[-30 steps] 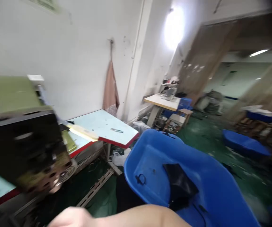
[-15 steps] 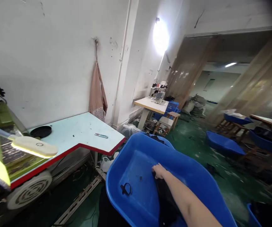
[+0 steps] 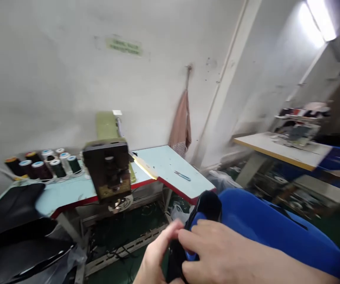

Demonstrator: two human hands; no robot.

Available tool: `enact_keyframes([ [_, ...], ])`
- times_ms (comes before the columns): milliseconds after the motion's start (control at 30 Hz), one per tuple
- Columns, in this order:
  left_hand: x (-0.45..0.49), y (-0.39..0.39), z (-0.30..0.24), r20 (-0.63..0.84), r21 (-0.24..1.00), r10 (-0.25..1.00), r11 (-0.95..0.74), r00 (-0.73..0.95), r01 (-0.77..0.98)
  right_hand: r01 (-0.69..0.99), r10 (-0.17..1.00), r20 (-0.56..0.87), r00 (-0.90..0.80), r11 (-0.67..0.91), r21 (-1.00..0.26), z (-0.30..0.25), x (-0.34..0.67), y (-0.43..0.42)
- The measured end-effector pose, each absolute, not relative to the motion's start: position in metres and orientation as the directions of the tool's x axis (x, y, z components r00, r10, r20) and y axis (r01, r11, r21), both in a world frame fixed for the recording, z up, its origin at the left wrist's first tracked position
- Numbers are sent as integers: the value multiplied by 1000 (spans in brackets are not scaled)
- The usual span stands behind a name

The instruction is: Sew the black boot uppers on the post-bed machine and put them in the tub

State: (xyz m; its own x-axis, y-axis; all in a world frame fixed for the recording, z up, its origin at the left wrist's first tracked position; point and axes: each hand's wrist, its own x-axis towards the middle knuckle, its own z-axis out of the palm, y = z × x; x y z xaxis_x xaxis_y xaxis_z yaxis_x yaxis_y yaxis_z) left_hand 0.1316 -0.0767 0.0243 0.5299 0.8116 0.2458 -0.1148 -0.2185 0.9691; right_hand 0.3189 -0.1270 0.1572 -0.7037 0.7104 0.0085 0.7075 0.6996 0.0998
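Note:
A black, soft-looking piece (image 3: 209, 203) is bunched in front of me, over the rim of a large blue tub (image 3: 246, 221). My right hand (image 3: 214, 248) is closed on it, with its fingers curled towards the left. Beside it, my left hand (image 3: 156, 256) meets the right fingertips and pinches the same piece, part of which shows dark between the two hands. Motion blur and the fingers hide the exact grip and the piece's full shape.
A sewing machine (image 3: 107, 169) stands on a light-blue table (image 3: 170, 159) with red edging. Thread cones (image 3: 42, 165) and thread snips (image 3: 182, 175) lie there. Black pieces (image 3: 13, 236) are stacked at left. An apron-like cloth (image 3: 181, 122) hangs on the wall; another sewing table (image 3: 279, 150) stands right.
The view has swung left, bringing the sewing machine and thread cones into sight. My right hand has lifted the black piece from inside the tub, and my left hand has joined it.

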Motion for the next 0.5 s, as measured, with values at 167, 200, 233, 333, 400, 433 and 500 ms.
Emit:
enact_keyframes([
  [167, 104, -67, 35, -2, 883, 999, -19, -43, -470, 784, 790, 6, -613, 609, -122, 138, 315, -70],
  [200, 93, -64, 32, -94, 865, 988, 22, -119, -501, 759, 775, -20, -632, 614, -215, 127, 320, -57],
  [233, 83, -62, 29, -161, 857, 975, 60, -154, -511, 717, 749, -25, -662, 624, -311, 115, 326, -45],
  [333, 65, -53, 20, -170, 906, 975, 98, -142, -411, 643, 786, 84, -612, 557, -526, 77, 341, -19],
  [400, 64, -47, 18, -96, 958, 988, 58, -123, -282, 642, 867, 161, -472, 463, -612, 57, 348, -8],
  [433, 66, -44, 17, -69, 971, 990, 39, -120, -235, 639, 896, 185, -403, 420, -644, 49, 351, -4],
  [500, 72, -39, 16, -61, 982, 988, 33, -145, -188, 625, 930, 220, -294, 361, -692, 39, 356, 1],
])
